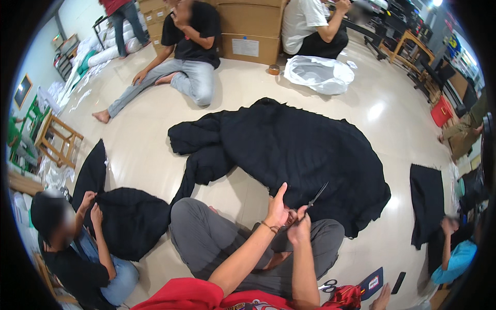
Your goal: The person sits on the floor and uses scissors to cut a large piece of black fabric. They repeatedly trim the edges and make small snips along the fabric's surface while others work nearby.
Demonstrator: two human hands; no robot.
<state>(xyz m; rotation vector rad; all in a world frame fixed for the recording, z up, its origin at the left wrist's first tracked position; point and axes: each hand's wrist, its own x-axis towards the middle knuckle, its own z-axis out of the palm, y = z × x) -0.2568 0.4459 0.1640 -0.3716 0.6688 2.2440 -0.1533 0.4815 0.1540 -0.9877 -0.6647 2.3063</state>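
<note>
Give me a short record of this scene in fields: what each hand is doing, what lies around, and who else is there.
Left hand: left hand presses on the edge of the big black cloth, thumb up.
Right hand: right hand has its grip on small scissors, blades open and pointing up over the cloth.
Seat: the person sits on the pale floor, knees in grey trousers.
Nearby: a second pair of scissors by the right elbow; a clear plastic bag beyond the cloth.
Others: a seated person on the left handles another black cloth.
</note>
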